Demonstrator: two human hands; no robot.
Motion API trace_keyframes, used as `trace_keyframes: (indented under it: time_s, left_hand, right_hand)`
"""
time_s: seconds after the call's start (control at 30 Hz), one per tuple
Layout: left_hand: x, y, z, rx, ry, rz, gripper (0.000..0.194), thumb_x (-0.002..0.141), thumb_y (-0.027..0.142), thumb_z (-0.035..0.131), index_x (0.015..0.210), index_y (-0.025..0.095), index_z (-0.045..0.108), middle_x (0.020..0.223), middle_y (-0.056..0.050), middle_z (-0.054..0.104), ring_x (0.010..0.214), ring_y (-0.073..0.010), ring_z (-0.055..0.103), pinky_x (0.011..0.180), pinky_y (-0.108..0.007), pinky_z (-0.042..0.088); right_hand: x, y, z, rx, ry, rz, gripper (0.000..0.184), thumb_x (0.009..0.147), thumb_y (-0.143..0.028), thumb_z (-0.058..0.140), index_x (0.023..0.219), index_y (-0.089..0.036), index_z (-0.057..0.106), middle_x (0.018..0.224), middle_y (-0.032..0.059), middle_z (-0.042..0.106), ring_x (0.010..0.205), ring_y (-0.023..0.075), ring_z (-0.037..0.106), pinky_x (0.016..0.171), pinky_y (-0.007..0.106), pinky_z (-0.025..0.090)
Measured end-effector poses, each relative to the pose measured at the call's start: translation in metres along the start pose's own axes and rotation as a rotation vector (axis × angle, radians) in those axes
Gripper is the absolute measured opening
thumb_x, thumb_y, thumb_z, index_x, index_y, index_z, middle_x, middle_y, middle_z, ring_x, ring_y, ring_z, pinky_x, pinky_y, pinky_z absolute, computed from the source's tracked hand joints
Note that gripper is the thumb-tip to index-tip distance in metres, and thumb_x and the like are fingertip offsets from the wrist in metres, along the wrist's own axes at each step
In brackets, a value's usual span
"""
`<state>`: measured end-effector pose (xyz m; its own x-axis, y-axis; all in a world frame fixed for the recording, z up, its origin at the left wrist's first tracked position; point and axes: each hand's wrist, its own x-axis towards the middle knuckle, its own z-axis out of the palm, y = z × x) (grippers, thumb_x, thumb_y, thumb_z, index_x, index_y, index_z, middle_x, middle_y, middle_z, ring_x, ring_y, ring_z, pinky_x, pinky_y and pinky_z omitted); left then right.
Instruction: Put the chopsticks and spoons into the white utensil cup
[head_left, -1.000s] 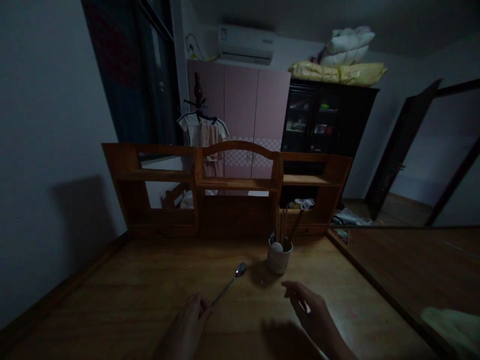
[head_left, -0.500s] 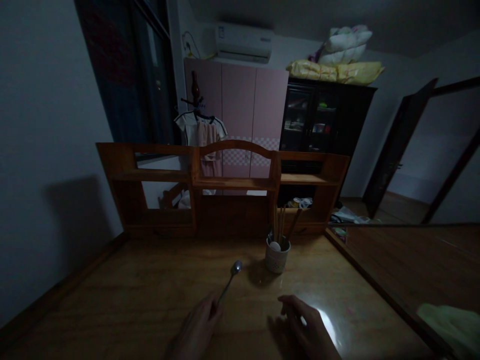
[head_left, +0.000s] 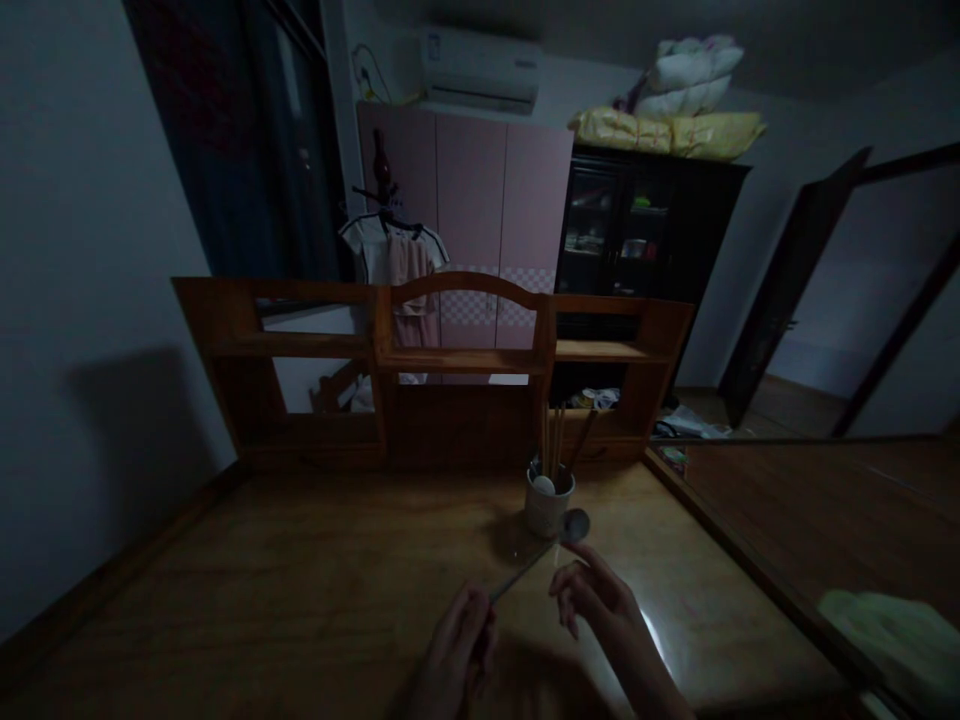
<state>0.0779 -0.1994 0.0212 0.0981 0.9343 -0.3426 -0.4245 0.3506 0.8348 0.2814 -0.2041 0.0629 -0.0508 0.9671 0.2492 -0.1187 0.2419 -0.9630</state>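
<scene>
My left hand is closed on the handle end of a long metal spoon, whose bowl points up and right beside a white utensil cup. The cup stands on the wooden desk and holds wooden chopsticks and a white spoon. My right hand hovers just right of the spoon's shaft, fingers curled and apart, holding nothing that I can see. The room is dim.
A wooden shelf unit runs along the back of the desk. A second wooden surface adjoins on the right, with a pale green cloth at its near edge. Wardrobes, hanging clothes and a doorway lie beyond.
My left hand has swung the spoon to the right, so its bowl is now beside the cup. My right hand has risen and come closer to the shaft. The camera has shifted slightly.
</scene>
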Motion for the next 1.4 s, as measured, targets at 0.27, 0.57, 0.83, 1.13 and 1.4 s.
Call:
trace_keyframes:
  time_s: [0.27,0.57,0.83,1.13,1.4]
  left_hand:
    - [-0.001,-0.008,0.01,-0.01,-0.043,0.015,0.046,0.06,0.057,0.078,0.081,0.02,0.063,0.073,0.002,0.063,0.055,-0.0078,0.055,0.048,-0.016,0.04]
    - [0.009,-0.016,0.006,-0.079,0.007,0.004,0.049,0.06,0.062,0.075,0.066,0.018,0.054,0.048,0.009,0.047,0.037,-0.004,0.037,0.039,-0.017,0.027]
    - [-0.003,-0.006,0.003,-0.038,-0.022,-0.026,0.05,0.061,0.066,0.07,0.072,0.018,0.066,0.055,0.001,0.06,0.049,-0.0124,0.056,0.05,-0.023,0.043]
    - [-0.004,-0.009,0.003,-0.039,-0.015,-0.005,0.047,0.058,0.061,0.075,0.074,0.017,0.067,0.06,0.0,0.063,0.056,-0.0135,0.061,0.054,-0.022,0.045]
    - [-0.007,-0.004,0.009,-0.106,-0.016,-0.022,0.049,0.055,0.062,0.077,0.069,0.017,0.065,0.058,0.002,0.06,0.049,-0.0098,0.053,0.05,-0.022,0.041]
  right_hand:
    - [0.012,-0.037,-0.001,-0.057,0.135,-0.083,0.023,0.094,-0.032,0.055,0.113,-0.021,0.056,0.068,-0.0025,0.054,0.059,0.0115,0.05,0.056,0.023,0.042]
    - [0.021,-0.057,-0.017,-0.076,-0.148,-0.024,0.03,0.076,-0.03,0.075,0.097,-0.022,0.054,0.068,-0.0037,0.056,0.052,0.011,0.053,0.045,0.021,0.043]
    - [0.074,-0.119,-0.073,-0.361,0.369,-0.366,0.025,0.082,-0.041,0.066,0.096,-0.02,0.062,0.058,-0.0029,0.056,0.048,0.0112,0.051,0.048,0.023,0.043]
    - [0.113,-0.113,-0.092,-0.507,0.394,-0.376,0.039,0.076,-0.05,0.071,0.098,-0.019,0.062,0.071,0.0015,0.063,0.057,0.0139,0.058,0.049,0.023,0.047]
    - [0.124,-0.075,-0.085,-0.486,0.283,-0.317,0.041,0.076,-0.052,0.071,0.096,-0.019,0.059,0.069,0.0012,0.063,0.054,0.014,0.058,0.048,0.024,0.048]
